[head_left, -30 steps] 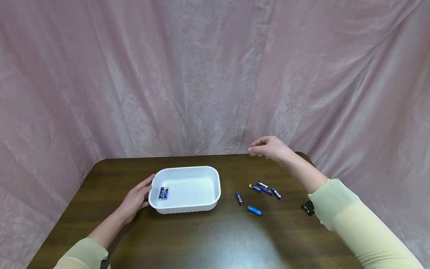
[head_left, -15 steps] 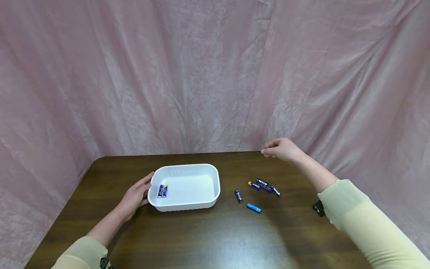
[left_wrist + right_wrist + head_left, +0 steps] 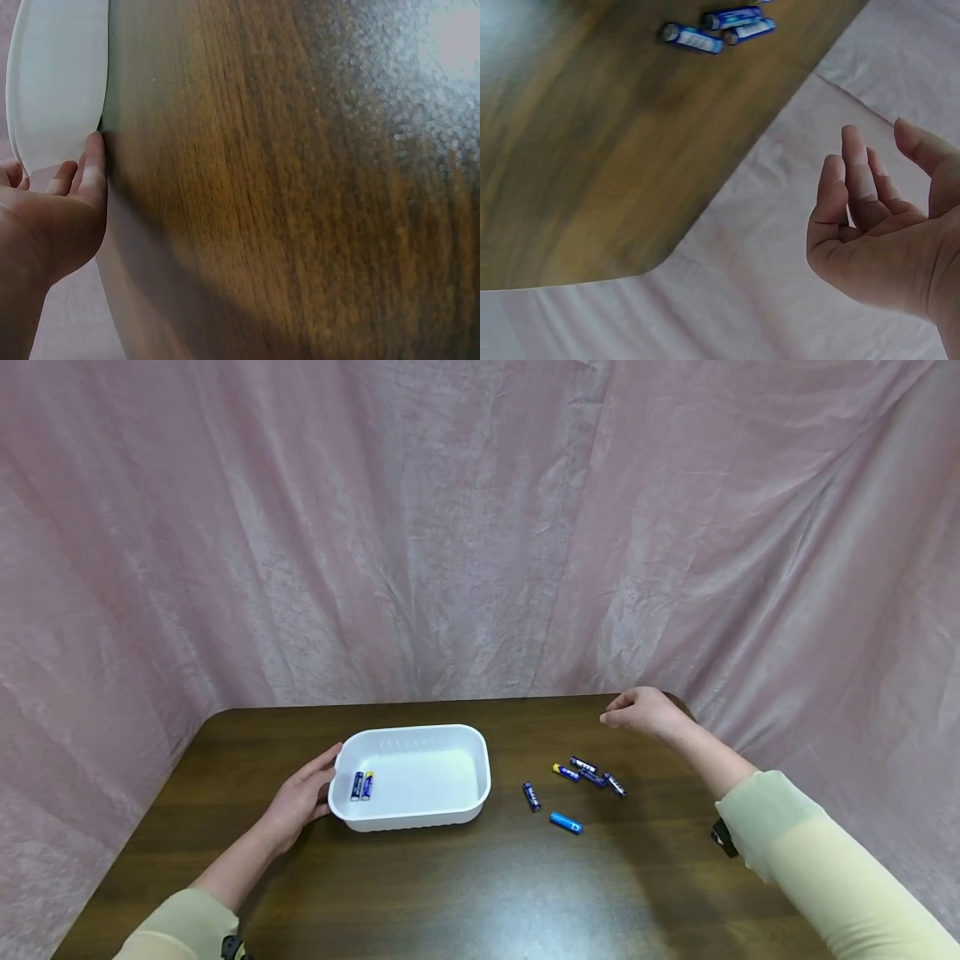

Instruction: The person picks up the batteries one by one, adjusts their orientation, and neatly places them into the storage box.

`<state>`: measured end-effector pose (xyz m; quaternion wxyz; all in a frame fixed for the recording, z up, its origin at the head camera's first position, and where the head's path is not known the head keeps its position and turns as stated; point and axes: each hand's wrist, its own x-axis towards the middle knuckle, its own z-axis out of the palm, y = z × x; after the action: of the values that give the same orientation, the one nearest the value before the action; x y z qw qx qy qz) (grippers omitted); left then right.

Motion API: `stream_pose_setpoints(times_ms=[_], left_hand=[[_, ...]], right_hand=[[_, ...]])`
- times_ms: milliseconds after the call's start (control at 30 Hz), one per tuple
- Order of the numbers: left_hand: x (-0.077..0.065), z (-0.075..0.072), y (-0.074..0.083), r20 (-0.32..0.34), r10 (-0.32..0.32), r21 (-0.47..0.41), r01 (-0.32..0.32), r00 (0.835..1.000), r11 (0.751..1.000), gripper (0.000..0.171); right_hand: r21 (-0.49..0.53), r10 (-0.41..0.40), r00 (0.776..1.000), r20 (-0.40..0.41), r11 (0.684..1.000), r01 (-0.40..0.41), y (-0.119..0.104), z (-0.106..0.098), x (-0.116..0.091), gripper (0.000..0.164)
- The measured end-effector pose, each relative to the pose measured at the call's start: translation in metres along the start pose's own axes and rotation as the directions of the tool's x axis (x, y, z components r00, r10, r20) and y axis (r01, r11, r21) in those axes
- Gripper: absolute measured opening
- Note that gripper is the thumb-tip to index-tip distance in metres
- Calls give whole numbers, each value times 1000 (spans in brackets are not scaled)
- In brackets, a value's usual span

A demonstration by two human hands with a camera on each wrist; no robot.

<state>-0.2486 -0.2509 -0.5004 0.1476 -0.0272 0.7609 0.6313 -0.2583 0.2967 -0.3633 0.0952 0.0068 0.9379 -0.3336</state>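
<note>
My left hand (image 3: 300, 802) rests against the left end of a white plastic tub (image 3: 412, 822). In the left wrist view, slightly bent fingers (image 3: 91, 169) touch its outer wall. Inside the tub, two batteries, a dark blue one (image 3: 356, 786) and a yellow-ended one (image 3: 367, 786), lie side by side. My right hand (image 3: 641, 710) hovers near the table's far right, beyond a loose group of batteries. The right wrist view shows its thumb apart from loosely bent fingers (image 3: 860, 176), with nothing between them. The group includes a yellow-tipped battery (image 3: 566, 772) and several dark blue ones (image 3: 615, 785).
Closer to the tub lie a dark blue battery (image 3: 532, 797) and a bright blue battery (image 3: 566, 822). The brown wooden table (image 3: 420, 893) has rounded far corners. A pink curtain (image 3: 450, 527) hangs behind it.
My right hand has moved right and slightly down, closer over the table's far right corner. My left hand stays at the tub, and the batteries lie as before.
</note>
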Motion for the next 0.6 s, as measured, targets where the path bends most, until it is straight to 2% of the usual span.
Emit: stream_pose_setpoints(times_ms=[333, 600], left_hand=[[-1, 0, 2, -6, -9, 9, 9, 1000, 1000, 56], [0, -1, 1, 0, -13, 7, 13, 1000, 1000, 56]], right_hand=[[-97, 10, 1000, 26, 995, -8, 30, 12, -1, 37], [-126, 30, 998, 51, 992, -23, 46, 25, -1, 34]])
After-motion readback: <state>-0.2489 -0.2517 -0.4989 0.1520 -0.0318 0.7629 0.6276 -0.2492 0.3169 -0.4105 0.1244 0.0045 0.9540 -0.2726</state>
